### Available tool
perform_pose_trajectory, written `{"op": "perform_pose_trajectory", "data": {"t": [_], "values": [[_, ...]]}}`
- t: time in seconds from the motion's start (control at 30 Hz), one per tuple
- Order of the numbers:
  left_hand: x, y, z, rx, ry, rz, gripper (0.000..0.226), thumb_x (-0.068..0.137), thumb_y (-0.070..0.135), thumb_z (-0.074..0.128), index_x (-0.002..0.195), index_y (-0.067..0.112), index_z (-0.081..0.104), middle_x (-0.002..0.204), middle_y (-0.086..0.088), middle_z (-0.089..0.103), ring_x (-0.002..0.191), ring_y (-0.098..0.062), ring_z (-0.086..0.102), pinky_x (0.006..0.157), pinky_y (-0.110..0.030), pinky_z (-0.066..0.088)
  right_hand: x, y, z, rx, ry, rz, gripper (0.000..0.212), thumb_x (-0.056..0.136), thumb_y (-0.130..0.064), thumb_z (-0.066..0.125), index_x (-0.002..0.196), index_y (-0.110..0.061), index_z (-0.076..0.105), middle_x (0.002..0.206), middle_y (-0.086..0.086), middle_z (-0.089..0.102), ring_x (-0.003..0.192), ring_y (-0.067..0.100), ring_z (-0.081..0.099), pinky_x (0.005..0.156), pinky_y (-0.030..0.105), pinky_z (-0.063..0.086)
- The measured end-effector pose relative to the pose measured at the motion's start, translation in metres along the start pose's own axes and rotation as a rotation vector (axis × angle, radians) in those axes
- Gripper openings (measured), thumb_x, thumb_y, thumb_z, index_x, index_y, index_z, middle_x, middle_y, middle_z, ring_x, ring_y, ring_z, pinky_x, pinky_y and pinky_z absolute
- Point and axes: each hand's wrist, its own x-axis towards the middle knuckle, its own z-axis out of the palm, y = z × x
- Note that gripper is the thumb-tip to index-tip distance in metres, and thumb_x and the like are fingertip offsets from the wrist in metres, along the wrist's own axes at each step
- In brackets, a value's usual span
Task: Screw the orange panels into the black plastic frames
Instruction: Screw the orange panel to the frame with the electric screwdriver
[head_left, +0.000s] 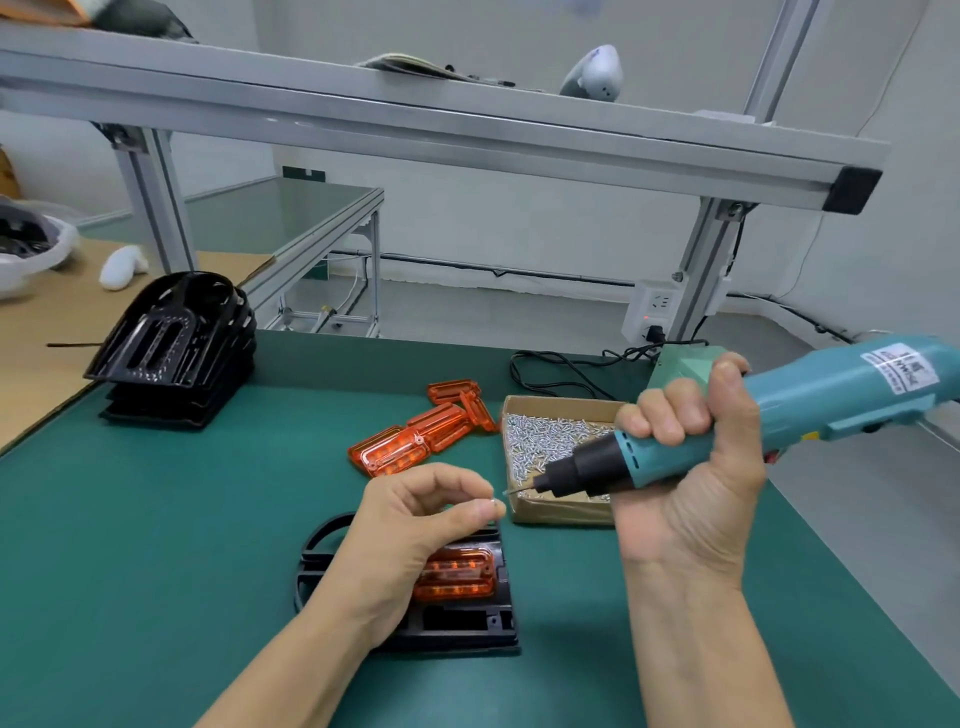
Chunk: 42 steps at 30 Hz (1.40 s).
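Observation:
A black plastic frame (457, 623) lies on the green mat near me, with an orange panel (457, 574) seated in it. My left hand (415, 525) hovers above the frame and pinches a small screw (493, 502) between thumb and forefinger. My right hand (691, 457) grips a teal electric screwdriver (831, 400), held slanted, its bit tip (511, 490) close to the screw. Several loose orange panels (415, 436) lie farther back on the mat.
A cardboard box of screws (550, 452) sits right of centre, partly behind the screwdriver. A stack of black frames (176, 348) stands at the back left. A black cable (561, 369) and socket strip (652, 312) are at the back, under an aluminium shelf beam (467, 135).

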Motion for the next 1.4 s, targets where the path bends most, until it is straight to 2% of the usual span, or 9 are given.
{"op": "perform_pose_trajectory", "data": {"t": [0.3,0.43,0.6,0.97,1.4], "values": [[-0.0017,0.0030,-0.0002,0.011,-0.053,0.041,0.019,0.057,0.023,0.081,0.074,0.018,0.074,0.080,-0.010,0.072,0.079,-0.017,0.067,0.074,-0.022,0.053,-0.0009,0.0012,-0.0020,-0.009,-0.021,0.005,0.009,0.086,-0.019,0.054,0.082,-0.028,0.054,0.052,-0.012,0.038,0.042,0.002,0.038,0.048,0.017,0.038],[-0.0027,0.0024,0.0004,0.015,-0.078,0.045,0.017,0.059,0.022,0.081,0.074,0.018,0.074,0.079,-0.007,0.072,0.079,-0.018,0.067,0.073,-0.020,0.052,-0.0021,0.0023,-0.0032,-0.004,-0.019,0.015,0.007,0.082,-0.021,0.057,0.082,-0.027,0.053,0.052,-0.011,0.039,0.042,0.002,0.038,0.048,0.017,0.039],[-0.0023,0.0017,0.0001,0.014,-0.086,0.055,0.015,0.060,0.021,0.080,0.074,0.018,0.074,0.078,-0.006,0.072,0.079,-0.018,0.068,0.072,-0.018,0.051,-0.0021,0.0024,-0.0045,-0.020,-0.021,0.023,0.010,0.088,-0.018,0.053,0.085,-0.027,0.052,0.052,-0.012,0.039,0.042,0.002,0.039,0.048,0.017,0.039],[-0.0016,-0.0002,0.0012,-0.055,-0.074,0.041,0.015,0.060,0.021,0.078,0.074,0.017,0.075,0.077,-0.007,0.073,0.076,-0.015,0.069,0.071,-0.017,0.051,-0.0037,0.0014,-0.0063,-0.049,-0.029,0.007,0.009,0.088,-0.017,0.050,0.087,-0.026,0.052,0.052,-0.012,0.038,0.042,0.003,0.038,0.048,0.017,0.038],[-0.0010,0.0008,-0.0030,0.010,-0.090,0.071,0.015,0.060,0.022,0.079,0.075,0.018,0.075,0.077,-0.005,0.073,0.076,-0.014,0.069,0.070,-0.018,0.051,-0.0044,0.0039,-0.0061,-0.046,-0.037,-0.004,0.008,0.089,-0.017,0.049,0.086,-0.025,0.052,0.051,-0.012,0.038,0.041,0.002,0.037,0.047,0.017,0.038]]}}
